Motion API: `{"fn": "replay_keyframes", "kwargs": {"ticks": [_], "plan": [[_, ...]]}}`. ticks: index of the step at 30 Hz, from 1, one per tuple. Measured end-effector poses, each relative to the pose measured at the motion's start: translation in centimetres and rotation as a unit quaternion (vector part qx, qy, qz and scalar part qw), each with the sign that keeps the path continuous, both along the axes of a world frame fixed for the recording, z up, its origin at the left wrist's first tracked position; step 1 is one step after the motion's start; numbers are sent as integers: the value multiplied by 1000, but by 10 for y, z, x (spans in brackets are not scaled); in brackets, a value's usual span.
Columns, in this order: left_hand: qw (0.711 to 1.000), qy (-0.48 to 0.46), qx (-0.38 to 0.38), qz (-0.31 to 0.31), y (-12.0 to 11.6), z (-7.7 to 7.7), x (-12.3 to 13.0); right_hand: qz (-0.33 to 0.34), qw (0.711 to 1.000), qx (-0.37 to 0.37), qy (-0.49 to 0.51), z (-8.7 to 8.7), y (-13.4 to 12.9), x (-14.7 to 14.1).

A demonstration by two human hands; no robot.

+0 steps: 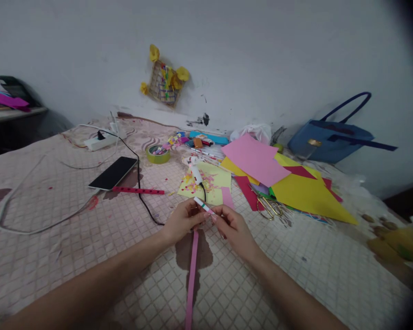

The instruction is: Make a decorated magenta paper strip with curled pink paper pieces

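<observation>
My left hand (183, 223) and my right hand (234, 228) meet at the middle, fingers closed around a slim white marker (201, 203) with a green band. The marker slants down to the right, its lower end among my fingertips, where some pink shows. A long pink paper strip (192, 279) runs from beneath my left fingers toward the near edge of the view. Whether the strip is wound on the marker is hidden by my fingers. Just beyond my hands, a white glue gun (195, 174) with a black cord lies on a stained pale yellow sheet (182, 183).
Left are a dark-screened tablet (114, 173), a red dotted strip (137, 190), cables and a white power strip (101, 141). A yellow-green tape roll (158, 158) sits further back. Right lie coloured papers (256, 158), gold-handled scissors (269, 207) and a blue bag (326, 140).
</observation>
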State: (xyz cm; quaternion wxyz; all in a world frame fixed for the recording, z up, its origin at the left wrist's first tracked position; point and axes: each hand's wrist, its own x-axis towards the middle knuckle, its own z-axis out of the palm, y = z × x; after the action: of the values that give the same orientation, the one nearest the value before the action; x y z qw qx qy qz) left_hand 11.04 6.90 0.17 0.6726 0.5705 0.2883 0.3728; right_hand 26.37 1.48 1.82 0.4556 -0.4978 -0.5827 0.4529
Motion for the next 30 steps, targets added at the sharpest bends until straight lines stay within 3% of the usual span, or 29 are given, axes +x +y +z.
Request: {"fn": "replay_keyframes", "kwargs": {"ticks": [8,16,19,22,27,30], "plan": [[999,-1,17,-40,2,1,-1,32,998,-45,31,-4,3,4],[999,10,11,-29,1,2,-3,72,993,-62,70,-6,2,4],[1000,22,4,-4,2,1,-3,15,999,12,-33,-4,-2,1],[999,29,-13,13,1,1,-3,-61,977,116,-166,-4,-5,0],[997,60,-26,30,0,2,-2,-59,913,263,-307,-7,-7,1],[999,47,-17,20,1,0,-2,-63,911,264,-310,-5,-7,1]]}}
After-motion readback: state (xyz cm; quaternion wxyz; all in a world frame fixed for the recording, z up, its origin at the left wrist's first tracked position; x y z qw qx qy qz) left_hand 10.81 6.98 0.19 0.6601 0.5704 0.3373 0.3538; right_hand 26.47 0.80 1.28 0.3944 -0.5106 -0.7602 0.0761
